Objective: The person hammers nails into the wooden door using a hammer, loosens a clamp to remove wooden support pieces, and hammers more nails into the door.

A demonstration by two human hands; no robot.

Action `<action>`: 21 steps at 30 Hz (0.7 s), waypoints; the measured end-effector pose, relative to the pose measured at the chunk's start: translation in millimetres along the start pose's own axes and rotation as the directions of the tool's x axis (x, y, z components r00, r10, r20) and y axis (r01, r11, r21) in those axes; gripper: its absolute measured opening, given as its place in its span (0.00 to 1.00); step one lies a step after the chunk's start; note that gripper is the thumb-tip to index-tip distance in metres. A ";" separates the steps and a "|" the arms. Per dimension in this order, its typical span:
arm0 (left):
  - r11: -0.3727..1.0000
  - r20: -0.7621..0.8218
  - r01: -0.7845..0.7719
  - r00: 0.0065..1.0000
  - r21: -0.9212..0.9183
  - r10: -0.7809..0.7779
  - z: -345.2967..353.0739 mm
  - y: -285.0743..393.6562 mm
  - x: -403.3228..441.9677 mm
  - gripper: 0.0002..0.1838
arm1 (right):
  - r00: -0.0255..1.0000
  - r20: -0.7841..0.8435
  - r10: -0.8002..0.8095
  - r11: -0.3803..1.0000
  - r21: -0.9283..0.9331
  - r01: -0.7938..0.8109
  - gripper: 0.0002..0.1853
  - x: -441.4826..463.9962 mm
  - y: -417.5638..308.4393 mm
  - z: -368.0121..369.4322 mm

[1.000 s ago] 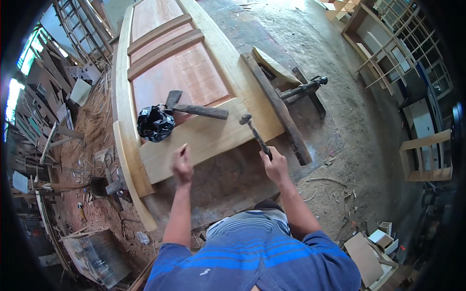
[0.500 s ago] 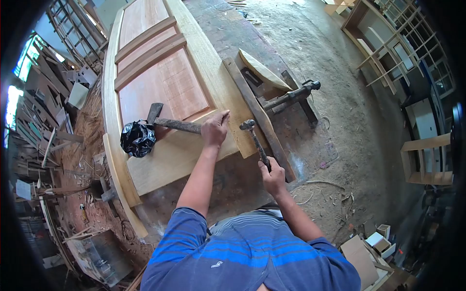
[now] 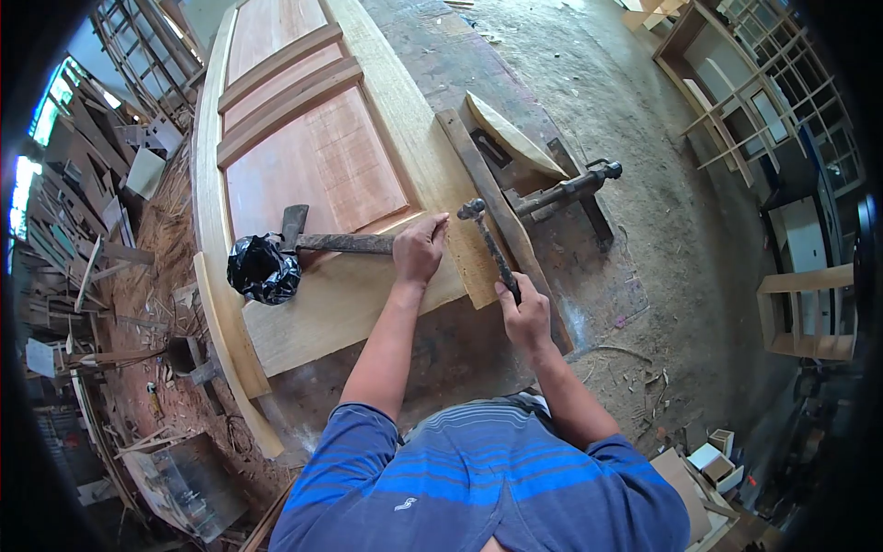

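Note:
My right hand (image 3: pixel 527 316) is wrapped round the dark handle of a small hammer (image 3: pixel 490 241), whose head points up and away from me. Pinched fingers of my left hand (image 3: pixel 419 248) rest at the joint of a pale wooden door (image 3: pixel 354 308), close to the hammer head; what they hold is too small to make out. A hatchet (image 3: pixel 340 243) lies on the door, the end of its handle behind my left hand. Beside its blade sits a crumpled black plastic bag (image 3: pixel 264 269). A dark wooden bar (image 3: pixel 492 207) runs along the door's right edge.
A metal clamp (image 3: pixel 575 187) and a curved wood piece (image 3: pixel 515 138) lie right of the bar on the worktable (image 3: pixel 418 340). Wooden frames (image 3: pixel 809 313) stand at the far right. Scrap boards (image 3: pixel 92 175) and shavings cover the left side.
My left hand has moved from the door's near part rightward to the joint, its fingers pinched. The hammer, in my right hand, has come up a little, near the left fingers.

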State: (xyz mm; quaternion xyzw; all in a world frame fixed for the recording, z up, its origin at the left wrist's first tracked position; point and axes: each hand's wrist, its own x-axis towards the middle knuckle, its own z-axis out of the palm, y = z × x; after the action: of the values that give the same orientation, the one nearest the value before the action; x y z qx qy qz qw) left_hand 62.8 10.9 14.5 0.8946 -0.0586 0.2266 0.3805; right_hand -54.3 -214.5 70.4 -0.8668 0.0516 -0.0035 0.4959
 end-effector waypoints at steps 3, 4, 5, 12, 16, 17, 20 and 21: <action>1.000 0.032 0.022 0.999 0.004 -0.022 -4.2 3.1 0.1 0.09 | 1.000 0.014 0.008 1.000 0.006 -0.008 0.15 3.2 -8.0 -0.9; 1.000 0.036 0.019 0.999 0.000 -0.019 -3.6 1.7 0.0 0.09 | 1.000 0.015 0.003 1.000 -0.008 -0.002 0.15 3.8 -7.9 -0.4; 1.000 0.039 0.014 0.999 -0.004 -0.014 -3.6 0.5 0.0 0.09 | 1.000 0.016 -0.003 1.000 -0.022 0.004 0.15 4.7 -7.2 0.7; 1.000 0.077 0.021 0.997 0.018 -0.022 -7.0 3.4 -1.8 0.22 | 0.989 0.011 -0.147 0.978 -0.146 0.147 0.16 9.6 -10.8 4.0; 0.997 0.099 0.035 0.994 0.070 -0.042 -3.1 -1.9 -3.4 0.31 | 0.977 0.048 -0.209 0.930 -0.300 0.214 0.15 11.9 -3.9 8.9; 0.996 0.099 0.033 0.994 0.079 -0.041 -3.3 -1.7 -3.1 0.31 | 0.977 0.053 -0.206 0.925 -0.315 0.212 0.15 13.4 -5.7 7.4; 0.998 0.098 0.029 0.995 0.060 -0.034 -2.7 -3.0 -3.9 0.32 | 0.970 0.016 -0.243 0.940 -0.243 0.239 0.16 9.2 -6.6 8.3; 0.998 0.103 0.035 0.994 0.058 -0.041 -3.4 -2.6 -4.2 0.33 | 0.967 -0.003 -0.255 0.946 -0.208 0.249 0.16 6.0 -5.5 9.9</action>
State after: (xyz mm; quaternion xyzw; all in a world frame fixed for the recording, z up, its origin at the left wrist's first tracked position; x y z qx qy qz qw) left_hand 58.6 14.8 12.9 0.9164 -0.0550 0.1741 0.3561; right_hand -47.3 -203.8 69.9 -0.9128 -0.0521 -0.0744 0.3981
